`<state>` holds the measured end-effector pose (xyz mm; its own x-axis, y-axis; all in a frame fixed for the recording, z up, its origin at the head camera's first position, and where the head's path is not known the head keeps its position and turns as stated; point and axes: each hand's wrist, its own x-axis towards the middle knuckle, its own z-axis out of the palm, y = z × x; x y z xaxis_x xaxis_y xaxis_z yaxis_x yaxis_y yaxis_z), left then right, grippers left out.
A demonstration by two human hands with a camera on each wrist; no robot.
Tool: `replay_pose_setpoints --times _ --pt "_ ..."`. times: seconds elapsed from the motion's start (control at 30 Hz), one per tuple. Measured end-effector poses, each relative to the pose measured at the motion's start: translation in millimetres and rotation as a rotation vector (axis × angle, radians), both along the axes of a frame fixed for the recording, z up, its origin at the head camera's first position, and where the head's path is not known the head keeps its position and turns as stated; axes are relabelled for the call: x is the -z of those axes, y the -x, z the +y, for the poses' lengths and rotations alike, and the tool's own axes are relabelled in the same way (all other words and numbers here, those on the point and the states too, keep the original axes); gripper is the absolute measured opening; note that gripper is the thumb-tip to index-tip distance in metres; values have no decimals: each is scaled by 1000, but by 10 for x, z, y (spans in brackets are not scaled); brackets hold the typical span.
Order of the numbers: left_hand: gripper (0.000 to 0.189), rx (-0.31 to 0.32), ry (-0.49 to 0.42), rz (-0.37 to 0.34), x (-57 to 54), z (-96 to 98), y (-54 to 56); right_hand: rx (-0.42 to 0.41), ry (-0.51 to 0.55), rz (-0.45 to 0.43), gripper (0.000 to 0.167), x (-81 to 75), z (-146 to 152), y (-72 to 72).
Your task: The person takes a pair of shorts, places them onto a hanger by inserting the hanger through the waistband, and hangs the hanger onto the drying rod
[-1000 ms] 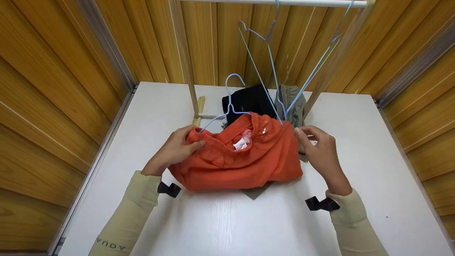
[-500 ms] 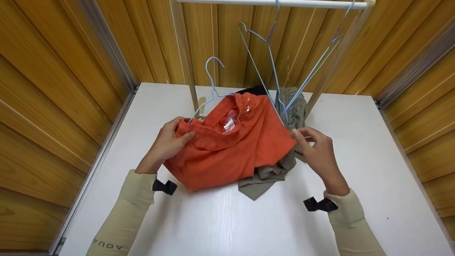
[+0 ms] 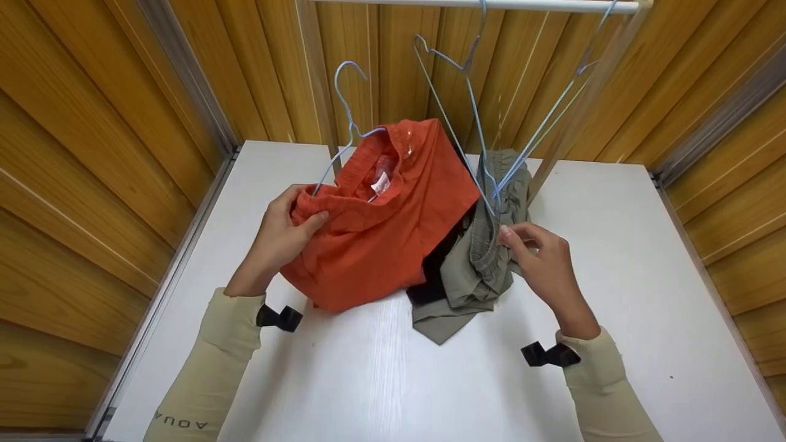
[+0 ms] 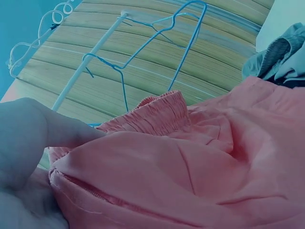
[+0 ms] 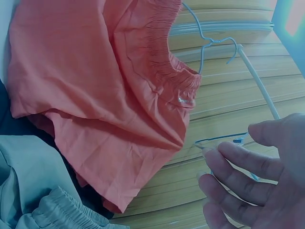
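Orange-red shorts [image 3: 374,227] hang slanted on a blue wire hanger [image 3: 352,116], whose hook sticks up above the waistband. My left hand [image 3: 276,236] pinches the left end of the waistband, thumb on the front; the left wrist view also shows the hand [image 4: 28,148] against the cloth. The right hand [image 3: 543,264] is apart from the shorts, beside a grey-green garment [image 3: 473,276]. In the right wrist view its loosely bent fingers [image 5: 243,183] hold nothing. A white label [image 3: 381,183] shows inside the waistband.
A clothes rack stands at the back, with a white top rail [image 3: 552,6]. Wire hangers [image 3: 473,92] hang from it at the centre and right. Partly under the grey-green garment lies a black garment [image 3: 433,276]. All stand on a white table [image 3: 362,380] between wood-panelled walls.
My left hand has lifted the shorts and hanger up and to the left, away from the right hand. The grey-green and black garments are more uncovered. The right hand has barely shifted.
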<state>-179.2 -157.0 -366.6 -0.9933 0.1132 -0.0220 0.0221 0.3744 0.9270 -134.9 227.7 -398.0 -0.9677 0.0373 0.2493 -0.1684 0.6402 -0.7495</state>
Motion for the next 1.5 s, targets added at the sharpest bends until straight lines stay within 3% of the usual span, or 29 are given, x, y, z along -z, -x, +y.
replay_pose_setpoints --times 0.53,1.0,1.5 --pt "50 -14 -63 110 -292 -24 1 -24 12 -24 36 17 -40 10" --pt "52 -56 -77 117 -519 -40 80 -31 3 -27 38 15 -48 23" --pt "49 -95 -158 114 -638 90 285 -31 26 -45 38 8 -43 -12"
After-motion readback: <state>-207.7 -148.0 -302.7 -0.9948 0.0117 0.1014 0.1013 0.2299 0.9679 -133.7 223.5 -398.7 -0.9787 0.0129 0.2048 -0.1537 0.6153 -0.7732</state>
